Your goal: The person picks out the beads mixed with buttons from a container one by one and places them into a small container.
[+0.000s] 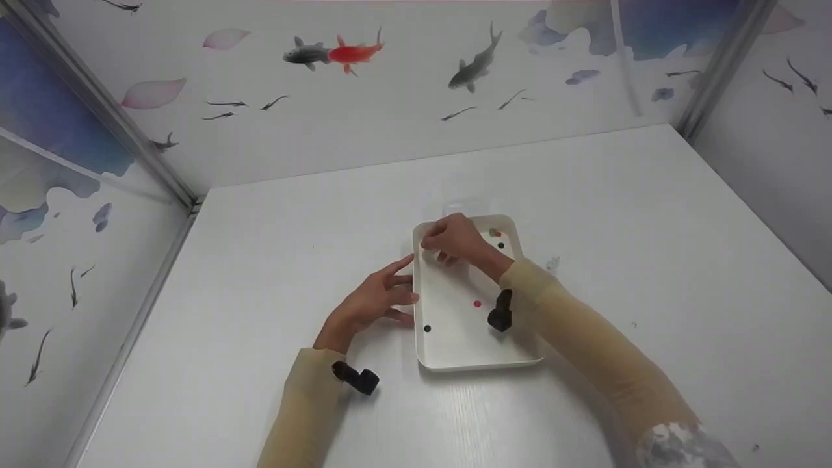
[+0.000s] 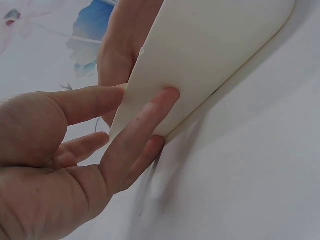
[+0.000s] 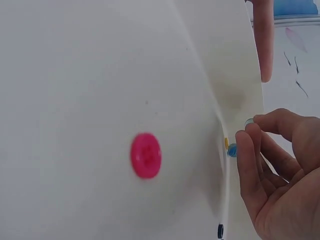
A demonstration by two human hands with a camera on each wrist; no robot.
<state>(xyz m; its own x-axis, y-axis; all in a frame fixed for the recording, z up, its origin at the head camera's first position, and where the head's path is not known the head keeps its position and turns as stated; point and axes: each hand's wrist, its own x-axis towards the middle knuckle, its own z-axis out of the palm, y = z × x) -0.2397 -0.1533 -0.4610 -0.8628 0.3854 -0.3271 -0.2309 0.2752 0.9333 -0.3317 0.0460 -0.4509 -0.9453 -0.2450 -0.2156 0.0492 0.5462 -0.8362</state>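
White tray [image 1: 455,354], left hand [image 1: 370,302] flat against its side, right hand [image 1: 455,239] pinching blue button [image 3: 232,150]

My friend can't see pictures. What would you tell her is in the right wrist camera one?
A right hand pinches a small blue bead at the inner wall of a white tray. A round pink button lies on the tray floor, another blue bead sits by the wall, and a fingertip of the other hand shows past the rim.

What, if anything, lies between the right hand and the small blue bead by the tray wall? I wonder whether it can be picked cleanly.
Nothing visible does. The right hand has fingertips right beside the small blue bead, against the white plastic tray wall. The round pink button lies apart.
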